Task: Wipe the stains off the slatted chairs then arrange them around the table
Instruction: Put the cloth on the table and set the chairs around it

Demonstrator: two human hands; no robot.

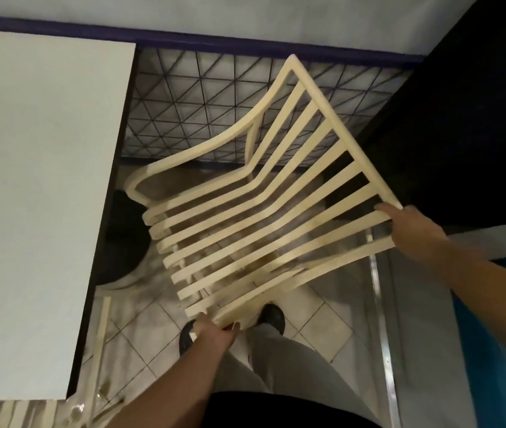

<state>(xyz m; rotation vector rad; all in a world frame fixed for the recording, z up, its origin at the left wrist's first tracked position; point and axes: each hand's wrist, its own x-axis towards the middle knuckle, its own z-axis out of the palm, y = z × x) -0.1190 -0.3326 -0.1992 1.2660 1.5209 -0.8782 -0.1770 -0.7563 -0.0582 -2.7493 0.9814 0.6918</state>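
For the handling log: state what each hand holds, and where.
Both hold the slatted chair: left hand grips the front end of its near side; right hand grips the backrest's top corner.

The pale tiled floor (316, 332) bears two dark shoes (271, 315), a dark round base (122, 242) under the white table (38, 180) at left, and part of a cream chair (100, 350) at lower left.

A pale tiled floor (316, 322) with dark grout carries two black shoes (273, 315) below grey trousers (276, 359). At the floor's far edge stands a black wire grid panel (202, 97), under a dark blue wall strip (183, 38). A silver metal strip (381, 319) runs along the floor's right edge.
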